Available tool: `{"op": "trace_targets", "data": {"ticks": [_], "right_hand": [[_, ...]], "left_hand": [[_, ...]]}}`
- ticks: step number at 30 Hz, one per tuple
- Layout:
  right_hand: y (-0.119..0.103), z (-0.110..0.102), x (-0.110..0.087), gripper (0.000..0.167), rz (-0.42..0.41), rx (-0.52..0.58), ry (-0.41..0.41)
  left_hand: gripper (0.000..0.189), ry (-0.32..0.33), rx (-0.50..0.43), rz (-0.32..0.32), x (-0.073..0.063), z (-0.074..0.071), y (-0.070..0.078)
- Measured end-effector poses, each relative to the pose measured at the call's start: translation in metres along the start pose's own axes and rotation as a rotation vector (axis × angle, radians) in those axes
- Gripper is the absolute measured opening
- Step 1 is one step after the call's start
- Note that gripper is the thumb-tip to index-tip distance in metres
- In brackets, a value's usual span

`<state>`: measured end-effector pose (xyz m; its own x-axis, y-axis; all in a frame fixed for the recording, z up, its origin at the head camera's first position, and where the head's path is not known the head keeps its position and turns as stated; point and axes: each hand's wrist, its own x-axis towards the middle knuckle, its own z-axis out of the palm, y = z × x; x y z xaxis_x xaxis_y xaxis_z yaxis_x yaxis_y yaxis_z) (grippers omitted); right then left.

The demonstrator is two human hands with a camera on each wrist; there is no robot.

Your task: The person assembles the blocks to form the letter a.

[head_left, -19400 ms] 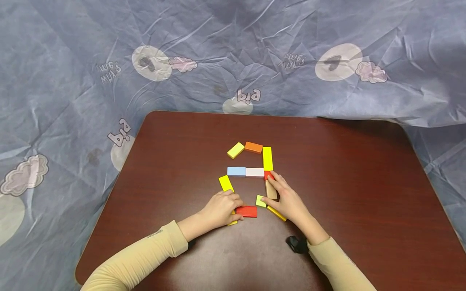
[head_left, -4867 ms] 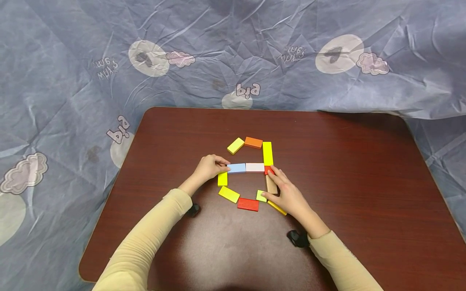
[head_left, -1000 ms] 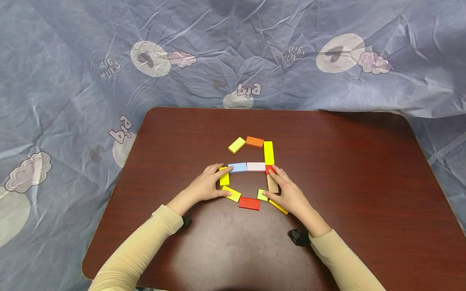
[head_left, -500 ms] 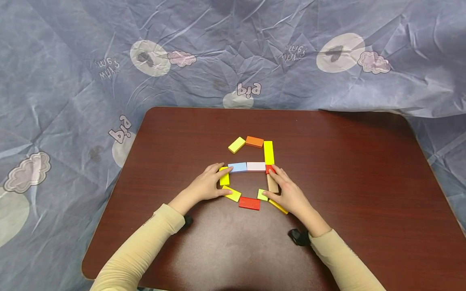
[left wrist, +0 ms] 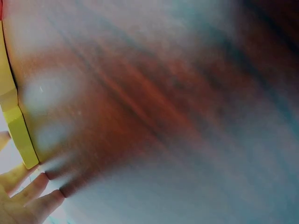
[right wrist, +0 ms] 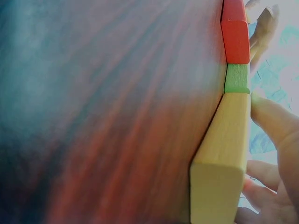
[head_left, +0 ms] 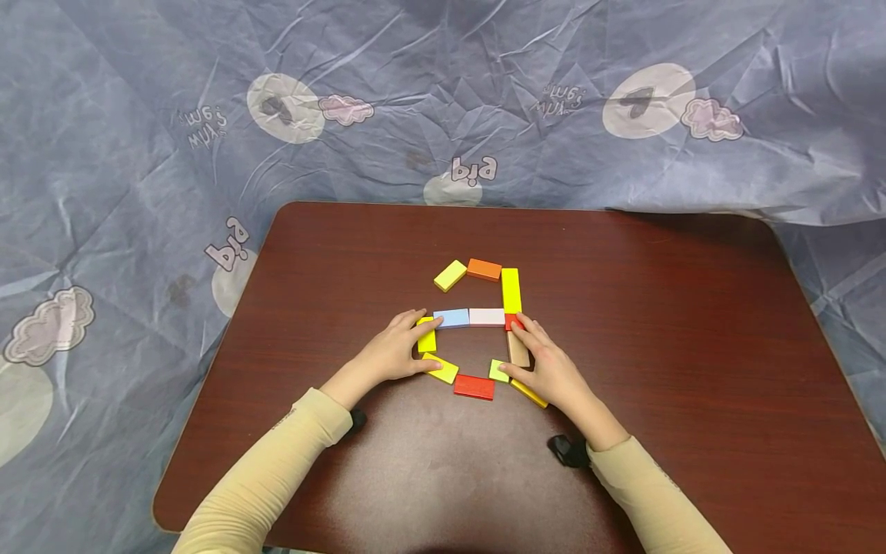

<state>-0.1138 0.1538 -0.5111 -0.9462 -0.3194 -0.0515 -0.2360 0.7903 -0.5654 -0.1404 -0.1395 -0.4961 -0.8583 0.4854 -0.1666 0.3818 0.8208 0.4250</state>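
The pink block [head_left: 487, 317] meets the blue block [head_left: 457, 318] on its left and the small red block [head_left: 509, 318] on its right. On its near side, the spread left hand [head_left: 393, 350] touches blue and the slanted yellow block [head_left: 446, 372]; the right hand [head_left: 551, 371], also spread, touches small red and the green block [head_left: 495, 375].

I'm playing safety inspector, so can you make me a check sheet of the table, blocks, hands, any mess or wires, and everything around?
Table: brown, shiny near the front.
Blocks: coloured, laid in an outline, gaps between some.
Mess: nothing seen.
Left hand: fingertip on the blue block, thumb on a yellow block.
Right hand: fingertip on the small red block, thumb on the green block.
Wires: nothing seen.
Surroundings: wrinkled blue-grey cloth with printed clouds.
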Motion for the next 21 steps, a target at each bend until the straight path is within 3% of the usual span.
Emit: {"op": "trace_targets", "data": {"ticks": [14,21], "right_hand": [[0.0011,0.0005,-0.0007,0.084,0.017,0.005,-0.007],[0.0025,-0.0036,-0.0020,0.079,-0.005,0.028,0.038]], "left_hand": [[0.079,0.010,-0.007,-0.001,0.0018,0.0002,-0.0004],[0.079,0.016,-0.010,-0.006,0.0025,0.0007,-0.0009]]}}
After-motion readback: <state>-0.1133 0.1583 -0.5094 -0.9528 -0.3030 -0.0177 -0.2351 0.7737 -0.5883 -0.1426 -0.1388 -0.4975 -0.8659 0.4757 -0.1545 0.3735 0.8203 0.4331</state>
